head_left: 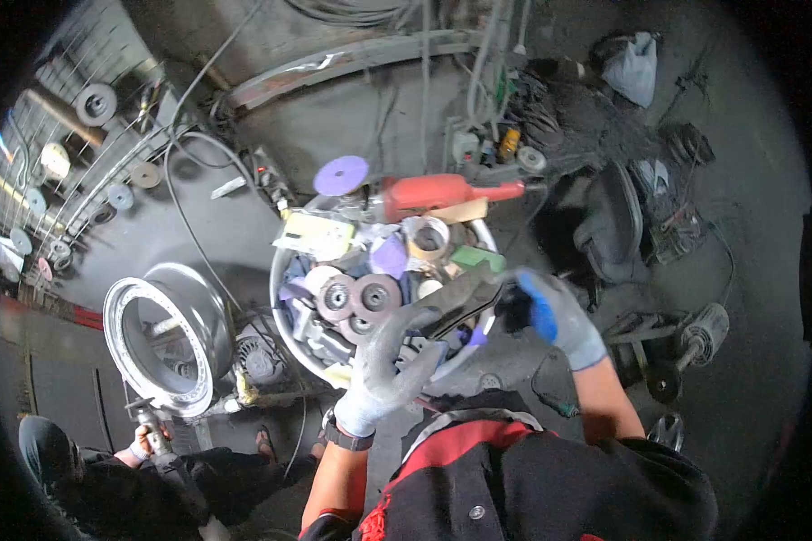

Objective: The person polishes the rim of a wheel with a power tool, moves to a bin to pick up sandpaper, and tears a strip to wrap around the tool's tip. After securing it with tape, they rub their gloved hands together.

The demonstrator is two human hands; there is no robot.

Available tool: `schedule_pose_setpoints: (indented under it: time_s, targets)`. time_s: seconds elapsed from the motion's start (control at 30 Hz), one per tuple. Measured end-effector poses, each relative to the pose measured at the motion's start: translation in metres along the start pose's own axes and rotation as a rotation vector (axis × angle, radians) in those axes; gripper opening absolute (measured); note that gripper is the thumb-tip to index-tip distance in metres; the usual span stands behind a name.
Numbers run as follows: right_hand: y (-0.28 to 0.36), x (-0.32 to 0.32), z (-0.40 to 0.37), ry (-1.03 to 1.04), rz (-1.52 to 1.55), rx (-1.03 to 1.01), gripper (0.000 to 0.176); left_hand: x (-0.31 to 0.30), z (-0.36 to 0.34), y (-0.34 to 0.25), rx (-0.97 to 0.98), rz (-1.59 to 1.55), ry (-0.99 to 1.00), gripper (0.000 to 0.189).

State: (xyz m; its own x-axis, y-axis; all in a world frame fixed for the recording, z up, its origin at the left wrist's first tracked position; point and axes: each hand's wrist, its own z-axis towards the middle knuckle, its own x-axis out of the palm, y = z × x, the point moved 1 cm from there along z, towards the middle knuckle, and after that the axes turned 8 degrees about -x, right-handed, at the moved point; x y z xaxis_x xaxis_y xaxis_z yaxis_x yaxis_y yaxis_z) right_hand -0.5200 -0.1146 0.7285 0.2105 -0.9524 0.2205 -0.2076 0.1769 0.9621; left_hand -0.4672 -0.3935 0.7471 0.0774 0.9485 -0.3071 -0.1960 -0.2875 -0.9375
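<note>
A dark grey strip, bent along its length, stretches between my hands over the round tub. My left hand, in a grey-white glove with a watch at the wrist, has its near end between thumb and fingers. My right hand, in a glove with blue on it, closes on the far end, where a dark bunched part hangs. Below the strip, the tub holds several grey abrasive wheels, a roll of tape and purple pieces.
Across the tub's far rim lies a red power tool beside a purple disc. Left stands a silver wheel rim, where another person's hand grips a tool. A dark chair is at right. Cables cross the floor.
</note>
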Motion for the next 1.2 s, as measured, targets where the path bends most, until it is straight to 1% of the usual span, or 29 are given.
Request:
schedule_pose_setpoints:
  time_s: [0.03, 0.1, 0.13, 0.2, 0.23, 0.27, 0.3, 0.33, 0.37, 0.4, 0.43, 0.47, 0.5, 0.53, 0.57, 0.63, 0.67, 0.7, 0.77, 0.8, 0.87, 0.9, 0.93, 0.97, 1.03, 1.07, 1.13, 1.17, 1.2]
  targets:
    - [-0.007, 0.002, -0.002, -0.05, 0.106, 0.076, 0.036, 0.01, -0.003, -0.007, -0.003, 0.049, 0.045, 0.039]
    - [-0.001, -0.006, -0.012, 0.042, 0.216, 0.106, 0.038, 0.026, -0.007, -0.011, 0.007, 0.086, 0.121, 0.039]
    - [-0.003, -0.013, -0.015, 0.032, 0.23, 0.113, 0.038, 0.034, -0.008, -0.013, 0.025, 0.12, 0.184, 0.039]
    - [-0.011, -0.031, -0.023, -0.064, 0.166, 0.178, 0.031, 0.057, -0.011, -0.013, 0.004, 0.114, 0.237, 0.037]
    - [-0.013, -0.041, -0.029, -0.067, 0.174, 0.187, 0.031, 0.068, -0.012, -0.011, -0.005, 0.102, 0.267, 0.036]
    - [-0.013, -0.048, -0.034, -0.037, 0.02, 0.101, 0.027, 0.081, -0.01, -0.011, 0.029, 0.08, 0.231, 0.034]
    - [-0.013, -0.053, -0.038, 0.001, -0.133, 0.012, 0.024, 0.096, -0.011, -0.01, 0.016, 0.09, 0.225, 0.034]
    - [-0.015, -0.058, -0.043, -0.064, -0.131, 0.005, 0.021, 0.112, -0.013, -0.008, -0.056, 0.06, 0.151, 0.032]
    - [-0.018, -0.062, -0.05, -0.045, -0.127, 0.01, 0.021, 0.128, -0.015, -0.007, -0.127, 0.028, 0.07, 0.031]
    - [-0.02, -0.068, -0.055, -0.103, -0.176, -0.043, 0.021, 0.142, -0.02, -0.007, -0.181, 0.007, 0.016, 0.031]
    - [-0.02, -0.073, -0.059, -0.165, -0.224, -0.099, 0.021, 0.156, -0.021, -0.008, -0.185, 0.014, 0.004, 0.031]
    - [-0.021, -0.076, -0.062, -0.154, -0.219, -0.096, 0.021, 0.169, -0.024, -0.009, -0.178, -0.004, -0.072, 0.033]
    - [-0.021, -0.079, -0.066, -0.202, -0.23, -0.147, 0.024, 0.181, -0.026, -0.011, -0.17, -0.022, -0.145, 0.034]
    - [-0.021, -0.083, -0.069, -0.254, -0.24, -0.2, 0.027, 0.192, -0.026, -0.014, -0.105, 0.0, -0.232, 0.041]
    - [-0.023, -0.088, -0.073, -0.252, -0.235, -0.198, 0.027, 0.201, -0.025, -0.021, -0.108, 0.005, -0.232, 0.041]
    - [-0.025, -0.098, -0.077, -0.283, -0.346, -0.298, 0.028, 0.21, -0.021, -0.036, -0.104, -0.062, -0.335, 0.045]
    - [-0.021, -0.1, -0.079, -0.277, -0.343, -0.305, 0.028, 0.209, -0.019, -0.026, -0.141, -0.053, -0.237, 0.043]
    - [-0.016, -0.103, -0.082, -0.265, -0.323, -0.271, 0.027, 0.207, -0.023, -0.023, -0.139, -0.049, -0.246, 0.043]
    - [-0.013, -0.108, -0.085, -0.245, -0.303, -0.244, 0.025, 0.207, -0.028, -0.021, -0.429, -0.428, -0.009, 0.04]
    - [-0.014, -0.113, -0.086, -0.217, -0.342, -0.255, 0.024, 0.208, -0.03, -0.024, -0.467, -0.468, 0.021, 0.036]
    - [-0.02, -0.125, -0.087, -0.179, -0.381, -0.264, 0.023, 0.208, -0.035, -0.022, -0.503, -0.515, 0.029, 0.036]
    - [-0.024, -0.131, -0.087, -0.13, -0.316, -0.279, 0.023, 0.208, -0.036, -0.024, -0.538, -0.565, 0.044, 0.036]
    - [-0.026, -0.135, -0.086, -0.081, -0.251, -0.292, 0.023, 0.208, -0.039, -0.029, -0.552, -0.595, 0.014, 0.033]
    - [-0.026, -0.136, -0.085, -0.071, -0.252, -0.295, 0.023, 0.209, -0.042, -0.026, -0.548, -0.595, 0.004, 0.033]
    - [-0.026, -0.136, -0.083, -0.104, -0.217, -0.273, 0.031, 0.211, -0.048, -0.015, -0.434, -0.371, -0.112, 0.03]
    - [-0.024, -0.129, -0.084, -0.096, -0.218, -0.272, 0.031, 0.214, -0.048, -0.018, -0.435, -0.371, -0.121, 0.03]
    - [-0.018, -0.108, -0.086, -0.336, -0.471, -0.423, 0.043, 0.222, -0.045, -0.028, -0.291, 0.129, -0.302, 0.027]
    - [-0.018, -0.107, -0.086, -0.33, -0.473, -0.426, 0.043, 0.228, -0.043, -0.027, -0.29, 0.128, -0.308, 0.027]
    - [-0.016, -0.106, -0.087, -0.282, -0.722, -0.641, 0.048, 0.234, -0.042, -0.025, -0.225, 0.144, -0.369, 0.028]
